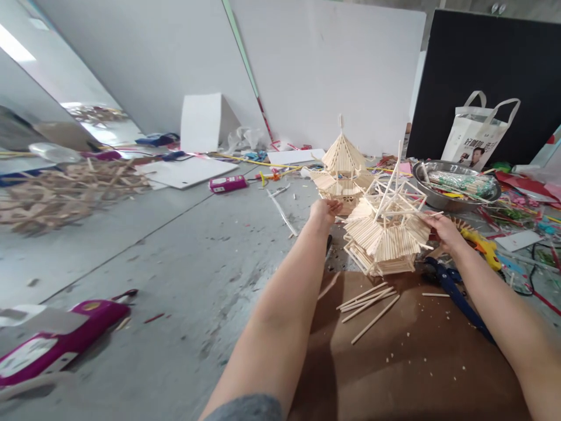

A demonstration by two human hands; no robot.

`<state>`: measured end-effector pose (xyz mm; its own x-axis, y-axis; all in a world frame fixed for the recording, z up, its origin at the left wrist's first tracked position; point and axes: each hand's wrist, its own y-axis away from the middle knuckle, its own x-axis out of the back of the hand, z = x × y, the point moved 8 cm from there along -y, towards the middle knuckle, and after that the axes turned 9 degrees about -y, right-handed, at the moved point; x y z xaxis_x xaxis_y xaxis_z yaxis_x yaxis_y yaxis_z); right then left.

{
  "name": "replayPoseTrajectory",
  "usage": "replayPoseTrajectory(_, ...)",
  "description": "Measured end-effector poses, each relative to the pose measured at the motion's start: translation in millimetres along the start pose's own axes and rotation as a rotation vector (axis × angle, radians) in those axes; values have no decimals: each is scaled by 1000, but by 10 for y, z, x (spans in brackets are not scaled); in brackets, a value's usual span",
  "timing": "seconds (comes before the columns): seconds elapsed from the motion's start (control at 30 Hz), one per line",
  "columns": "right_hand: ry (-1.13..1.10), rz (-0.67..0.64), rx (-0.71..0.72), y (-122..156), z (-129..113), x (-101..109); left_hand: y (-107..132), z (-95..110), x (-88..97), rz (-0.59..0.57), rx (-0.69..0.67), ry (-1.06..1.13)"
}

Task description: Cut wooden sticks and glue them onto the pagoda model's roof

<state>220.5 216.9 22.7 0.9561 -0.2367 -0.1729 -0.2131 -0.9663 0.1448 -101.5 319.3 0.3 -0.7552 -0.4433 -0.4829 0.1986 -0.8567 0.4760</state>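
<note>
A pavilion model (pixel 385 237) made of thin wooden sticks stands at the far edge of a brown board (pixel 421 374). Its sloping lower roof is covered in sticks, while the upper frame is open with a tall stick rising from it. My left hand (pixel 325 211) is curled at the model's left side, fingertips partly hidden. On the opposite side, my right hand (pixel 443 231) grips the roof edge with thumb and fingers closed. Just behind stands a second stick pavilion (pixel 343 158) with a pointed roof. Several loose sticks (pixel 368 301) lie on the board in front.
Dark blue pliers (pixel 458 298) and a yellow glue gun (pixel 484 245) lie near my right arm. A metal bowl (pixel 456 202) holds packed sticks, with a white bag (pixel 475 137) behind. Purple devices (pixel 228 183) and a wood-strip pile (pixel 70 190) lie leftward on the floor.
</note>
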Motion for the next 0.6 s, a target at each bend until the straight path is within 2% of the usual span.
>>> replayPoseTrajectory(0.17,-23,-17,-2,30,-7,-47,-129,62,-94,-42,-1,48)
replayPoseTrajectory(0.3,-32,0,14,19,-4,-41,-199,219,-107,-40,-58,94)
replayPoseTrajectory(0.47,5,16,22,11,-1,-15,-178,512,99,24,-156,90)
replayPoseTrajectory(0.6,33,-9,28,6,-10,-26,-69,615,382,89,-133,0)
